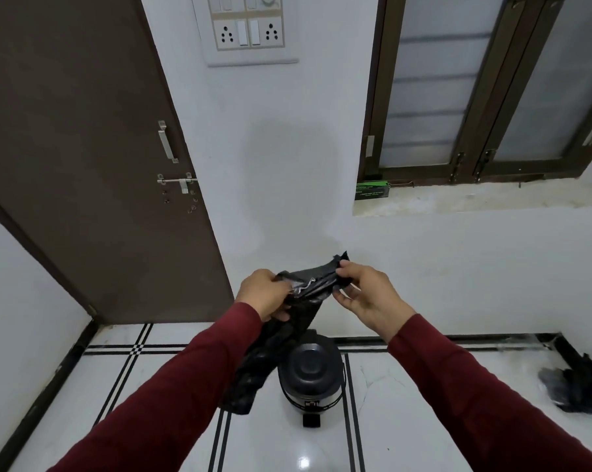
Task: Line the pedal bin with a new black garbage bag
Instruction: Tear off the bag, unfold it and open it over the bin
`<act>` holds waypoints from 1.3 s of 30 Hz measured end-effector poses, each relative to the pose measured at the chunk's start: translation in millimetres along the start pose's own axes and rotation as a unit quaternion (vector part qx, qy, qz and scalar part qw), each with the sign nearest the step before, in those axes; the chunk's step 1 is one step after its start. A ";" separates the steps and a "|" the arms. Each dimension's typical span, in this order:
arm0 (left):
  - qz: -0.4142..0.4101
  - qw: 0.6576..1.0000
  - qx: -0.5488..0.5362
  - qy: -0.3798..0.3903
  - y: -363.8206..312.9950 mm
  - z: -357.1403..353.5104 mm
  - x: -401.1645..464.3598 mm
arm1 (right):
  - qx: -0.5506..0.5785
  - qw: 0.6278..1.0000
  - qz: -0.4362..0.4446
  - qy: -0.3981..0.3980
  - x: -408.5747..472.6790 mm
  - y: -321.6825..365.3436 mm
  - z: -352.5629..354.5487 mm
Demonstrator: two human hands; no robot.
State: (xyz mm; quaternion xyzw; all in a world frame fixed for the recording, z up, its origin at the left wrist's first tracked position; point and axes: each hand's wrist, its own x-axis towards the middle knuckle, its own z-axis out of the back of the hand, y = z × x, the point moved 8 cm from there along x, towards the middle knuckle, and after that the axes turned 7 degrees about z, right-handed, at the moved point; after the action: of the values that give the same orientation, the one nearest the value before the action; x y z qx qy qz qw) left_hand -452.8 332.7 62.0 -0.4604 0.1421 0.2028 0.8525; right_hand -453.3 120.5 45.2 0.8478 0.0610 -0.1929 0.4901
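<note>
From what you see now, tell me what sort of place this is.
Probably a room in a home: a door, a switchboard, a window, and a pedal bin on the tiled floor.

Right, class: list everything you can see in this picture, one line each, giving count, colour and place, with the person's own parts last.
garbage bag: one, black, held above the bin
pedal bin: one, dark grey, on the floor, lid down
crumpled bag: one, black, floor at right
box: one, green, window sill
door: one, brown, left
switch panel: one, white, wall
window: one, brown frame, right
left hand: pinches the bag
right hand: pinches the bag
sleeves: two, maroon
</note>
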 end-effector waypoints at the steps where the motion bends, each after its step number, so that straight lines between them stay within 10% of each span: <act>1: -0.025 0.993 0.111 -0.038 0.2 3.2 -0.5 | -0.005 1.000 0.005 0.003 1.6 0.4 1.0; 3: -0.115 0.957 0.241 -0.113 -8.7 4.3 -4.0 | -0.023 1.000 0.010 0.010 4.2 0.2 2.4; 6: -0.243 0.964 0.078 -0.068 -36.9 -5.8 -20.6 | -0.051 0.998 0.009 0.028 3.3 -4.2 -0.1; 17: -0.032 0.944 -0.226 0.236 -25.9 -58.3 8.2 | -0.059 0.995 0.005 0.083 4.3 0.6 4.2; 39: -0.085 0.984 -0.158 0.011 -27.3 -46.8 14.6 | -0.116 0.990 0.080 0.028 11.7 9.2 21.5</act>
State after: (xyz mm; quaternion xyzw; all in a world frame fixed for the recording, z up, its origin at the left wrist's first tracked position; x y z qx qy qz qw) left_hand -429.6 282.9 50.6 -0.6022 0.0780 0.1441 0.7813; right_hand -445.6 96.3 38.6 0.7928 0.0284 -0.1204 0.5968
